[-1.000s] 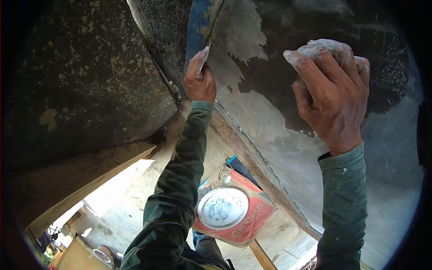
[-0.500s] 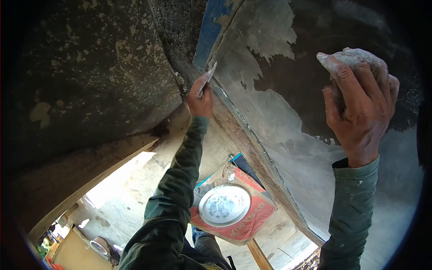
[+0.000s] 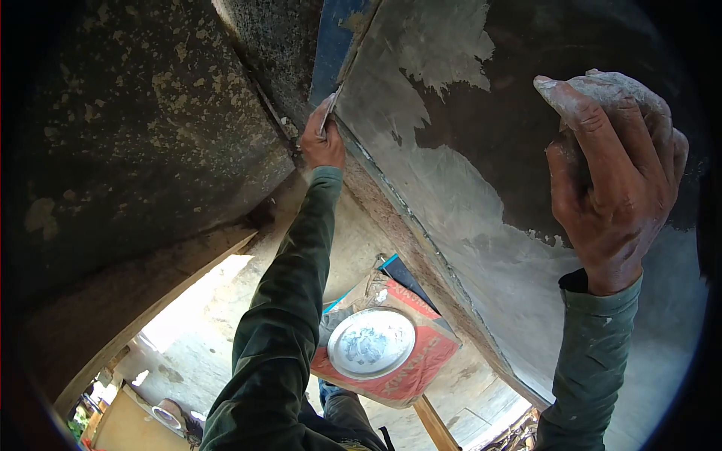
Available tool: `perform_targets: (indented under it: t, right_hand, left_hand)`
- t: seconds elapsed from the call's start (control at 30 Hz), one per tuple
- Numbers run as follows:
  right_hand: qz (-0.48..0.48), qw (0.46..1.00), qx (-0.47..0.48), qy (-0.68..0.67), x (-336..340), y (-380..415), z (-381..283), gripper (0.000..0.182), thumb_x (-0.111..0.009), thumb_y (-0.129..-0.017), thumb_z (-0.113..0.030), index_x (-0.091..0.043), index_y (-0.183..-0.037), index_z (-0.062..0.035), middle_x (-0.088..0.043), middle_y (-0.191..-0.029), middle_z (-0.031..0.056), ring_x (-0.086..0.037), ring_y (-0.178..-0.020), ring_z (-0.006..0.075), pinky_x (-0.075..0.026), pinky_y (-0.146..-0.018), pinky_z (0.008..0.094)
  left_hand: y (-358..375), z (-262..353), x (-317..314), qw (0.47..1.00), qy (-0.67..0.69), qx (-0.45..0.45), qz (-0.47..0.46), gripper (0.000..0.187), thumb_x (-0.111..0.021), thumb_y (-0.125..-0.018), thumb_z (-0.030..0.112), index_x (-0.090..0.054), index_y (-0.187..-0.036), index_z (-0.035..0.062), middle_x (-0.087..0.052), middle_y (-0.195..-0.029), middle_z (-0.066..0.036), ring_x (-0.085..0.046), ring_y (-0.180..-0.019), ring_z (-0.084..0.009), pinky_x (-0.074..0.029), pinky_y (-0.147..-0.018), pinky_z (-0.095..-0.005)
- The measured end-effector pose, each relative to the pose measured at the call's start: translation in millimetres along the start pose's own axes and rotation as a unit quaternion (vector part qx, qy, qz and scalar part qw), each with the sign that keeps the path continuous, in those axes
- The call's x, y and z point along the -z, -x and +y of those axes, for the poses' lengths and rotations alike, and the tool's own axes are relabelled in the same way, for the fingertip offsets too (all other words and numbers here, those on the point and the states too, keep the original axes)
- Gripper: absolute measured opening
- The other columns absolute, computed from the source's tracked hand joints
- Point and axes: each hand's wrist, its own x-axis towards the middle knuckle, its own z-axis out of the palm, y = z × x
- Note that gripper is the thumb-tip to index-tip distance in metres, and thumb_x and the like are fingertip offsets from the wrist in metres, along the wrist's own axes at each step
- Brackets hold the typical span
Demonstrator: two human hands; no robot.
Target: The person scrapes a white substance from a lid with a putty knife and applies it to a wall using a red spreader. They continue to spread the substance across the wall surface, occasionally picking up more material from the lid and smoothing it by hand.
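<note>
My left hand [image 3: 323, 139] is raised to the long edge where the grey wall panel [image 3: 466, 218] meets the corner. Its fingers pinch a thin, flat, white-smeared piece [image 3: 328, 110], whose tip is right at the edge under the blue strip [image 3: 335, 52]. My right hand [image 3: 613, 177] is up in front of the panel's dark patch [image 3: 474, 143], back of the hand towards me. Its fingers are curled and caked with white paste; I cannot tell what they hold. Light grey smoothed coating surrounds the dark patch.
Below, a round white-smeared metal tray [image 3: 372, 343] sits on a red and brown paper sack [image 3: 421, 368] with a wooden post [image 3: 435, 425] beneath. A dark, flaking wall [image 3: 150, 128] slopes on the left, above a wooden beam [image 3: 143, 327].
My left hand has moved slightly up and left along the edge with the flat piece, now tilted closer to the panel. My right hand has shifted slightly right. The view has shifted a little.
</note>
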Motion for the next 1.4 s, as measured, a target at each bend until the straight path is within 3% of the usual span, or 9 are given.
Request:
perform_targets:
  t: [0.07, 0.2, 0.27, 0.4, 0.53, 0.6, 0.93, 1.3, 1.4]
  right_hand:
    - [-0.005, 1.0, -0.004, 0.001, -0.1, -0.9, -0.6, 0.049, -0.076, -0.063, -0.005, -0.072, -0.11, -0.0198, -0.068, -0.102, 0.0004, -0.061, -0.099, 0.0217, -0.043, -0.084, 0.0361]
    - [-0.004, 1.0, 0.0, -0.007, 0.3, -2.4, -0.1, 0.05, -0.074, -0.063, -0.004, -0.072, -0.109, -0.0207, -0.067, -0.1, -0.0002, -0.06, -0.099, 0.0216, -0.042, -0.082, 0.036]
    - [0.0, 1.0, -0.002, -0.011, 0.0, -3.7, -1.9, 0.05, -0.074, -0.062, -0.003, -0.072, -0.109, -0.0209, -0.066, -0.1, -0.0004, -0.06, -0.099, 0.0215, -0.042, -0.081, 0.0359]
    - [-0.007, 0.999, -0.042, -0.03, 6.2, -9.8, -10.4, 0.051, -0.074, -0.06, -0.003, -0.072, -0.108, -0.0207, -0.065, -0.098, -0.0006, -0.059, -0.097, 0.0219, -0.04, -0.08, 0.0366]
    - [0.013, 0.995, -0.076, -0.059, 11.3, -15.4, -14.7, 0.042, -0.075, -0.058, -0.006, -0.071, -0.098, -0.0173, -0.063, -0.093, -0.0051, -0.059, -0.099, 0.0174, -0.038, -0.078, 0.035]
    - [0.026, 0.995, -0.077, -0.05, 10.6, -14.9, -13.4, 0.038, -0.075, -0.06, -0.008, -0.071, -0.097, -0.0172, -0.063, -0.093, -0.0053, -0.058, -0.099, 0.017, -0.038, -0.079, 0.0354]
    - [0.052, 0.994, -0.079, -0.06, 5.7, -13.2, -12.1, 0.021, -0.072, -0.073, -0.013, -0.072, -0.094, -0.0152, -0.061, -0.088, -0.0039, -0.057, -0.094, 0.0175, -0.039, -0.076, 0.0352]
    - [0.05, 0.994, -0.072, -0.07, 8.8, -13.1, -10.6, 0.017, -0.068, -0.077, -0.013, -0.069, -0.094, -0.0135, -0.06, -0.089, -0.0037, -0.057, -0.094, 0.016, -0.039, -0.076, 0.0339]
    - [0.058, 0.993, -0.071, -0.08, 8.6, -12.8, -10.2, 0.017, -0.067, -0.077, -0.013, -0.069, -0.094, -0.0136, -0.06, -0.09, -0.0039, -0.057, -0.094, 0.0156, -0.039, -0.076, 0.0337]
  left_hand:
    - [10.6, 5.6, -13.3, 0.999, 0.013, -0.033, 0.031, 0.028, -0.055, -0.093, -0.002, -0.065, -0.119, 0.0002, -0.07, -0.112, -0.01, -0.064, -0.101, -0.0161, -0.049, -0.089, -0.0287]
    - [21.0, 17.8, -23.7, 0.998, -0.002, 0.005, 0.061, 0.029, -0.055, -0.092, -0.003, -0.065, -0.12, 0.0005, -0.069, -0.114, -0.011, -0.064, -0.103, -0.017, -0.049, -0.09, -0.029]
    - [32.7, 27.5, -12.6, 0.998, 0.023, 0.06, 0.01, 0.03, -0.056, -0.092, -0.003, -0.065, -0.12, 0.0003, -0.069, -0.115, -0.011, -0.064, -0.104, -0.0173, -0.048, -0.091, -0.0286]
    - [88.1, 58.7, 23.2, 0.986, 0.018, 0.051, -0.16, 0.029, -0.056, -0.09, -0.003, -0.065, -0.117, -0.0006, -0.07, -0.112, -0.014, -0.066, -0.104, -0.0217, -0.049, -0.09, -0.0308]
    - [75.6, 70.0, 30.2, 0.985, 0.111, 0.048, -0.12, 0.028, -0.058, -0.09, -0.002, -0.065, -0.117, -0.0016, -0.07, -0.112, -0.014, -0.065, -0.103, -0.0195, -0.05, -0.089, -0.0305]
    - [43.7, 54.3, 29.2, 0.995, 0.071, 0.064, -0.015, 0.029, -0.058, -0.091, -0.001, -0.064, -0.118, -0.0018, -0.07, -0.111, -0.015, -0.065, -0.102, -0.0178, -0.049, -0.089, -0.0298]
    - [-3.9, 39.7, 1.6, 0.999, 0.019, 0.028, -0.028, 0.033, -0.054, -0.091, -0.004, -0.065, -0.122, 0.0021, -0.069, -0.115, -0.013, -0.066, -0.104, -0.0197, -0.049, -0.091, -0.0312]
    - [90.1, 95.3, 20.8, 0.987, 0.05, 0.038, -0.148, 0.031, -0.058, -0.09, -0.002, -0.065, -0.12, 0.0042, -0.068, -0.113, -0.018, -0.066, -0.105, -0.0243, -0.049, -0.091, -0.0323]
    - [38.0, 113.9, 18.9, 0.997, 0.057, 0.017, -0.049, 0.032, -0.057, -0.091, -0.002, -0.065, -0.121, 0.0042, -0.069, -0.113, -0.018, -0.066, -0.105, -0.0243, -0.05, -0.091, -0.0323]
